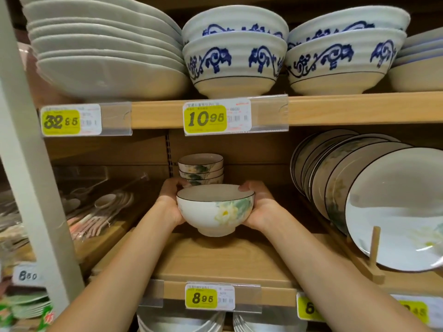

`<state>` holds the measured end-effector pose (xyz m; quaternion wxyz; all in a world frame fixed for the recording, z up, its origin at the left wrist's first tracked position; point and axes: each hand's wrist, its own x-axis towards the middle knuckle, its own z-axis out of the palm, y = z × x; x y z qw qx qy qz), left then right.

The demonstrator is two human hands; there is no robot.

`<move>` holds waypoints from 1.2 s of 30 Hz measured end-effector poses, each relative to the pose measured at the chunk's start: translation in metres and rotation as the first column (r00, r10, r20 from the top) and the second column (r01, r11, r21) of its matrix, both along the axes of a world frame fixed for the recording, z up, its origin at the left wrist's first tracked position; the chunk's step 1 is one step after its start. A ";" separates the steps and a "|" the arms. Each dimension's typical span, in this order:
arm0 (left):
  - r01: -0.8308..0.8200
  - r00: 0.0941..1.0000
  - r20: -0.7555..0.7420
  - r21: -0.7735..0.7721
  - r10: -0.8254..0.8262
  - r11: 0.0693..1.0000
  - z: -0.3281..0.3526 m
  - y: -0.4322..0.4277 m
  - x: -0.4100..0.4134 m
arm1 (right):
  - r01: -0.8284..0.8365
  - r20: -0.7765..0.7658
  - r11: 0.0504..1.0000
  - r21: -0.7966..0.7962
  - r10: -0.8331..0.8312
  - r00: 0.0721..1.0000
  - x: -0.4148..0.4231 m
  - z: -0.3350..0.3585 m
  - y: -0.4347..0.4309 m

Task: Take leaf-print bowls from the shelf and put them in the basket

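Observation:
A white leaf-print bowl (215, 210) with a dark rim and a pale flower on green leaves hangs just above the wooden shelf (223, 262). My left hand (170, 202) grips its left side and my right hand (260, 206) grips its right side, fingers curled over the rim. Behind it, at the back of the shelf, stands a stack of three matching leaf-print bowls (201, 169). No basket is in view.
Matching plates (374, 202) lean in a wooden rack on the right. Above, blue-patterned bowls (235, 61) and stacked white dishes (103, 51) fill the upper shelf. Packaged spoons (100, 212) lie to the left. A pale upright post (31, 168) stands at far left.

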<state>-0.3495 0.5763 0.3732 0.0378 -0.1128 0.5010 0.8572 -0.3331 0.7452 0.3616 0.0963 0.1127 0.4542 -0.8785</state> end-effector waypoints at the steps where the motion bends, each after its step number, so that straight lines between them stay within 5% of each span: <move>1: -0.050 0.998 -0.033 0.046 0.051 0.998 0.000 0.000 0.000 | 0.035 0.020 0.999 0.012 -0.035 0.999 -0.001 0.000 -0.003; 7: -0.145 0.958 -0.256 -0.056 0.127 0.988 -0.030 0.014 0.032 | 0.269 0.049 0.950 0.158 -0.279 0.959 -0.006 0.001 -0.026; 19: -0.224 0.930 -0.318 -0.088 0.186 0.971 0.017 -0.012 -0.019 | 0.242 -0.361 0.944 0.224 -0.151 0.920 -0.010 0.024 -0.046; 22: -0.275 0.922 -0.328 -0.179 0.206 0.945 0.021 -0.022 -0.034 | 0.216 -0.346 0.919 0.330 -0.095 0.933 -0.016 0.025 -0.053; 26: -0.172 0.933 -0.323 -0.017 0.158 0.985 0.006 -0.035 -0.051 | 0.135 -0.283 0.885 0.445 -0.004 0.959 -0.022 0.016 -0.063; 36: -0.163 0.966 -0.204 0.003 0.160 0.987 -0.024 -0.041 -0.067 | 0.057 -0.239 0.945 0.323 0.023 0.971 -0.047 -0.012 -0.065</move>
